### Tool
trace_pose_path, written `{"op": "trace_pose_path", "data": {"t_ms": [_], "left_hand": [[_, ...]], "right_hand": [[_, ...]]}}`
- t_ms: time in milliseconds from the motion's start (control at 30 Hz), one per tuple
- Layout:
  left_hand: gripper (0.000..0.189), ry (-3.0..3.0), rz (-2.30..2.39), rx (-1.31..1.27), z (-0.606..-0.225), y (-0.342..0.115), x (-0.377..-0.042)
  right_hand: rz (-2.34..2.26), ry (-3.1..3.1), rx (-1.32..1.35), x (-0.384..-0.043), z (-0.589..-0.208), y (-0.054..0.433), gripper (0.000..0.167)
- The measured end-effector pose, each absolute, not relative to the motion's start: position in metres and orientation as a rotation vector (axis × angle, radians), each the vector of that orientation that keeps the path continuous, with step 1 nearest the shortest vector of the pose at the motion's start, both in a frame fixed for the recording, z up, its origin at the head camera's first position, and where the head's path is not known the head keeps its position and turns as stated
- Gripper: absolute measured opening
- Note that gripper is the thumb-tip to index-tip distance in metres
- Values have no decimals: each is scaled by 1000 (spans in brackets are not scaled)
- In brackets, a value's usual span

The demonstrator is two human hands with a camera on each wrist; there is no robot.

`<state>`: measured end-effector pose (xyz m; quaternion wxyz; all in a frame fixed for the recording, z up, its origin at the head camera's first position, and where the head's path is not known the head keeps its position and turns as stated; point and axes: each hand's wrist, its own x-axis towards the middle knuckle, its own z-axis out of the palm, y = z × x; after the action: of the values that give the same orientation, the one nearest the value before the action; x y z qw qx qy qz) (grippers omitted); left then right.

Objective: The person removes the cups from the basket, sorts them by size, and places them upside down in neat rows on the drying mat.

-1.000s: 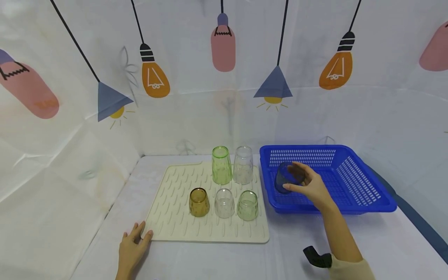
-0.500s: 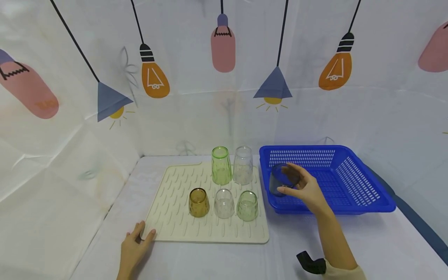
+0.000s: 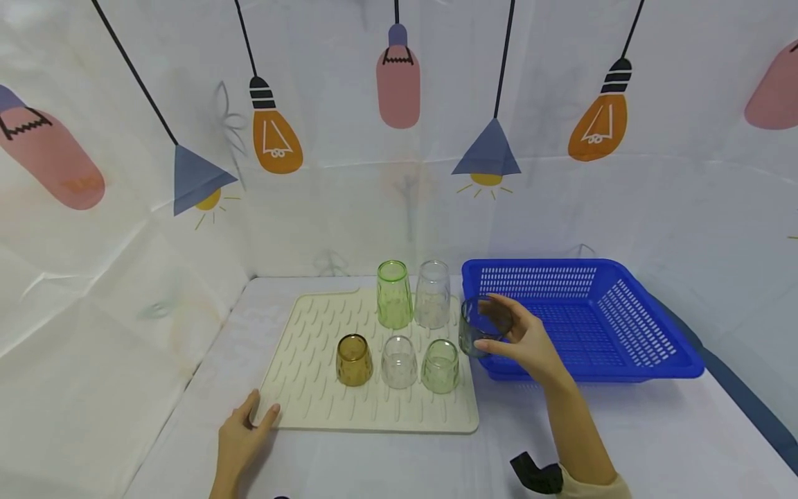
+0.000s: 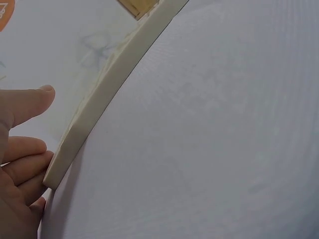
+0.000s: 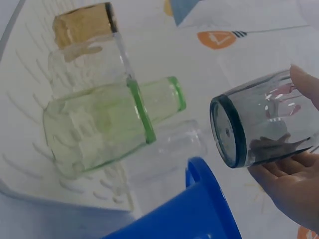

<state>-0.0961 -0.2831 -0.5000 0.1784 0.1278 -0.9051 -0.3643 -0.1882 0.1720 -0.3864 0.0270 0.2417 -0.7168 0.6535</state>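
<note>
My right hand [image 3: 520, 339] grips a blue-grey glass tumbler [image 3: 469, 339] with thumb and fingers around its upper part. The tumbler overlaps the basket's left rim in the head view. Its thick base [image 5: 228, 132] faces the mat side in the right wrist view. On the cream ridged drying mat [image 3: 312, 405], an amber glass [image 3: 354, 364], a clear glass [image 3: 399, 366] and a pale green glass [image 3: 440, 371] stand bottom-up in front. A tall green glass [image 3: 394, 298] and a tall clear glass [image 3: 432, 298] stand behind. My left hand [image 3: 240, 440] touches the mat's front left corner, thumb apart from the fingers.
A blue plastic basket [image 3: 676, 360] with slotted walls sits right of the mat on the white-covered table [image 3: 374, 464]. A white curtain [image 3: 349, 208] printed with lamps hangs behind. A black strap piece [image 3: 537, 475] sticks out from the right forearm.
My right hand has carried the tumbler left, from inside the basket to its left rim beside the mat. My left hand has shifted slightly at the mat corner.
</note>
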Motion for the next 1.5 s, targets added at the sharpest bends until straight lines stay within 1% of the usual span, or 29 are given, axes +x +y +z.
{"op": "trace_pose_path", "data": {"t_ms": [400,700,867,1033,1500], "left_hand": [[59,-2556,-1040,344,-497,-281,-96],[57,-2525,-1100,315,-480,-270,-100],[49,-2425,-1149,213,-465,-259,-102],[41,-2316,-1227,80,-451,-245,-107],[41,-2155,-1485,-245,-425,-203,-118]], "right_hand": [[2085,-2158,905,-187,-386,148,76],[2083,-2196,919,-185,-383,135,78],[2028,-2208,953,-184,-383,128,78],[2066,-2181,985,-183,-382,123,78],[2046,-2145,1041,-182,-384,110,78]]}}
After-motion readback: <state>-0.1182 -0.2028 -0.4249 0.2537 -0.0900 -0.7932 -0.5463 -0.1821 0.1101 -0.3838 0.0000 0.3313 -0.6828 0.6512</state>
